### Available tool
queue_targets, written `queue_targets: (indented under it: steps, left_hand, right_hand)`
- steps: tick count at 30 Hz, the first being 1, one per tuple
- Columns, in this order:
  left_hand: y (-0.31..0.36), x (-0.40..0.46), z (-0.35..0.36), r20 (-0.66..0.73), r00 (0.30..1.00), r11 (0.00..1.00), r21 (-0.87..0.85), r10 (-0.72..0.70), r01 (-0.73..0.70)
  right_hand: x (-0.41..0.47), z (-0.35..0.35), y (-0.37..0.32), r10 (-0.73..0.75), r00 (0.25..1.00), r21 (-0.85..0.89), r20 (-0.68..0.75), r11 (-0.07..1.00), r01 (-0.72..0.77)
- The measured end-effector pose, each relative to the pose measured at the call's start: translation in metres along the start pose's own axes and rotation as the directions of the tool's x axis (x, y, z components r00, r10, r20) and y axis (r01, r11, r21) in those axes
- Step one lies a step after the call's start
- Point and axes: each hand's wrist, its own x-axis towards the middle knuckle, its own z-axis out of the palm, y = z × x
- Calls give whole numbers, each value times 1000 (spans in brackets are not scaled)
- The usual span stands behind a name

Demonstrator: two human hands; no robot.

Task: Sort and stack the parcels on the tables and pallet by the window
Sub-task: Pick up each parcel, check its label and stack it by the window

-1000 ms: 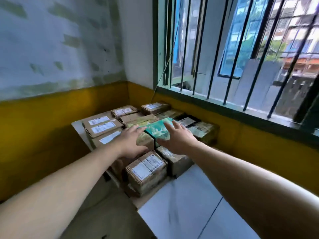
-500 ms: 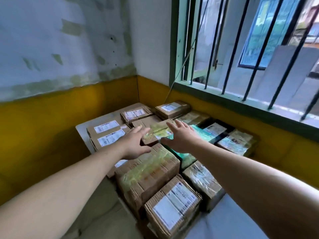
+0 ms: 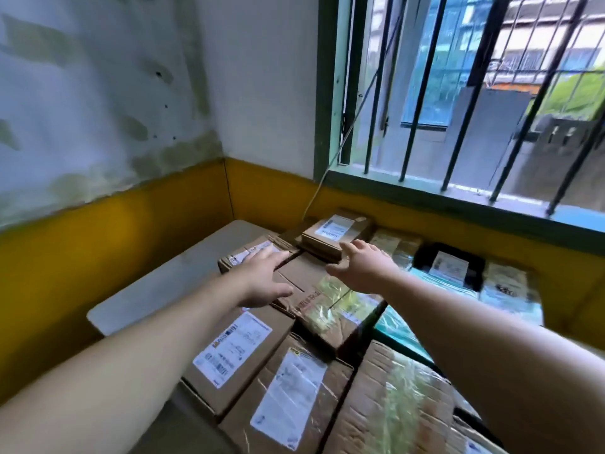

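We have most of the parcels laid flat and packed edge to edge over the table (image 3: 137, 299), with only its left strip and far left corner still bare, so we judge the sorting well along but the stacking hardly begun: just one small labelled box (image 3: 337, 232) sits on top of others at the far edge under the window (image 3: 458, 103). Both our hands reach toward the middle of the far rows. Our left hand (image 3: 262, 278) lies palm down, fingers spread and flat, across the seam between a labelled box (image 3: 252, 253) and the taped brown parcel (image 3: 314, 290); it grips nothing. Our right hand (image 3: 363, 270) hovers open with fingers loosely splayed, its fingertips just short of the small labelled box and its palm above the taped brown parcel's far right corner, holding nothing.
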Motion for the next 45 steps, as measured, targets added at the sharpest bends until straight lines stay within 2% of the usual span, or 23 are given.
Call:
queue_targets:
  steps: [8, 12, 21, 27, 32, 38, 45]
  left_hand:
    - [-24, 107, -19, 79, 986, 987, 61, 147, -152]
    - [-20, 167, -16, 112, 976, 976, 96, 187, -197]
    - [-25, 285, 6, 205, 950, 960, 103, 237, -262]
    - [-25, 343, 37, 234, 931, 955, 32, 279, -294]
    - [-23, 358, 58, 277, 918, 958, -44, 285, -284]
    - [-17, 359, 57, 223, 920, 940, -194, 322, -282]
    - [-12, 338, 22, 66, 953, 913, -310, 297, -263]
  right_hand:
    - [58, -6, -6, 195, 981, -9, -8, 981, -195]
    - [104, -2, 4, 223, 975, -47, -11, 974, -223]
    - [196, 16, 34, 327, 944, -13, 36, 945, -326]
    - [239, 32, 50, 424, 905, 55, 29, 904, -425]
    - [261, 51, 61, 508, 854, 108, 110, 848, -518]
    - [269, 66, 65, 526, 843, 292, 113, 793, -534]
    - [262, 57, 39, 467, 884, 510, -26, 767, -390]
